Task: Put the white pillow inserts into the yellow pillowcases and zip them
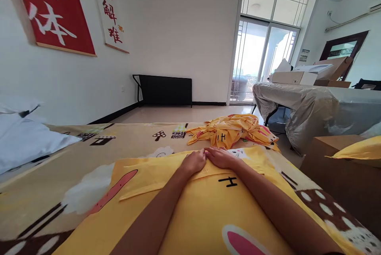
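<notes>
A yellow printed cloth (196, 211) with a black letter and pink-and-white ear shapes lies spread in front of me. Its far part is folded back in a strip. At the middle of that strip, my left hand (195, 162) is closed with its fingers curled on the fabric. Right beside it, my right hand (220, 157) rests on the same strip, its fingertips bent inward against the left hand. Cloth between the fingers is mostly hidden. Just beyond my hands sits a crumpled heap of similar yellow cloth (229, 130).
Under the cloth is a beige patterned blanket (133, 140). White fabric (26, 136) lies at left. To the right stand a brown carton (330, 175) with yellow cloth (363, 148) on it and a plastic-covered table (309, 100) bearing boxes (294, 77). A black panel (166, 90) leans by the wall.
</notes>
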Motion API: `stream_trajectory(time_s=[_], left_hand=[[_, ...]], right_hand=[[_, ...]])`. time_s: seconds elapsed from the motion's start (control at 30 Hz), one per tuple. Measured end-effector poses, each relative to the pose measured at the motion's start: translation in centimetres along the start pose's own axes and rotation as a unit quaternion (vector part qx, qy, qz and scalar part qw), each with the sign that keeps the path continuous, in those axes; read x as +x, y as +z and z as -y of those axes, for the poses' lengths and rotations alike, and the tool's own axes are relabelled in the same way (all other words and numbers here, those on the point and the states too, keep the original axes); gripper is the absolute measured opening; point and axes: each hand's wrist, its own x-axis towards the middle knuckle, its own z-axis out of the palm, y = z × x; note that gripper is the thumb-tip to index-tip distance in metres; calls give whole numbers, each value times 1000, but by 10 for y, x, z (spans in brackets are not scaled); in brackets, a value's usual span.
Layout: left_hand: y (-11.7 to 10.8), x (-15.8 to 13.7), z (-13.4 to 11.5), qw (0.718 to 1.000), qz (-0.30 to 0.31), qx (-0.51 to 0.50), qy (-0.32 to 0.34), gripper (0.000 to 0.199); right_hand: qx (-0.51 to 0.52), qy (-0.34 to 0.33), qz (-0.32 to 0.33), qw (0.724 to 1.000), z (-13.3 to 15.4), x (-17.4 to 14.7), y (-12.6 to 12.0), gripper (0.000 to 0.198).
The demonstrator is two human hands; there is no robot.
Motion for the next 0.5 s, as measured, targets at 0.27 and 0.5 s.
stream_trajectory(time_s=[0.27,0.5], left_hand=[[45,-22,127,999,20,5,-41,58],[50,-36,253,989,-34,42,-140,53]], right_hand=[[40,34,39,998,-99,-32,48,59],[1,166,79,983,-177,-63,49,64]])
